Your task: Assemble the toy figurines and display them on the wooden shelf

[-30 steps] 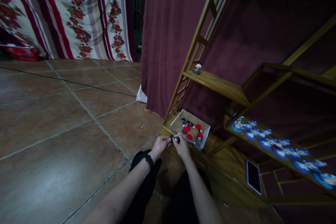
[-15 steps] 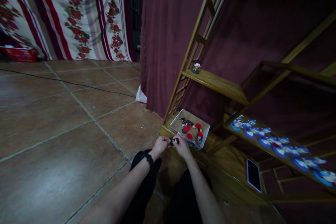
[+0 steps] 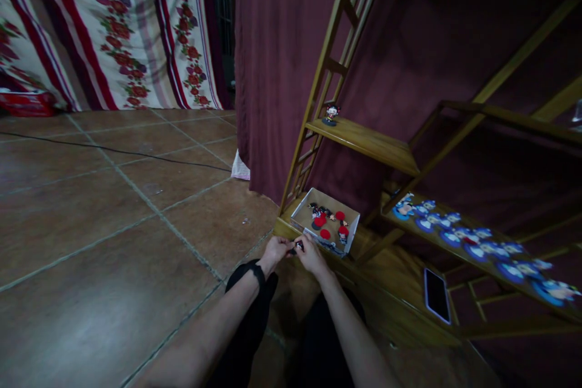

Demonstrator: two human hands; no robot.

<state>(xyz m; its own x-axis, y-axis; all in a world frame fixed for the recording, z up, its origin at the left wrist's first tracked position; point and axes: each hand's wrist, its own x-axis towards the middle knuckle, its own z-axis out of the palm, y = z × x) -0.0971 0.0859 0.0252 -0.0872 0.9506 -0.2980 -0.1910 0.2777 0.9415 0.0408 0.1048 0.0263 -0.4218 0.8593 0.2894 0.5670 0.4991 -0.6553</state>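
Observation:
My left hand [image 3: 276,253] and my right hand [image 3: 311,254] meet in front of a shallow box, both closed on one small dark figurine [image 3: 299,246]. Fingers cover much of it. Just beyond my hands, the open cardboard box [image 3: 353,231] rests on the low wooden shelf and holds several small black-and-red figurine parts and round red pieces [image 3: 325,234]. A similar figurine [image 3: 331,114], with black hair and a dark round base, stands upright on the shelf board above the box.
Several blue-and-white figurines [image 3: 475,248] line a wooden shelf [image 3: 386,209] at the right. A phone [image 3: 437,295] lies on the lower board. Left of me is a tiled floor [image 3: 113,224] with a black cable [image 3: 154,156]. A maroon curtain [image 3: 277,73] hangs behind the rack.
The view has shifted slightly, so the rack sits a little further left. The figurine has turned between my fingers and less of it shows. Both hands keep their hold.

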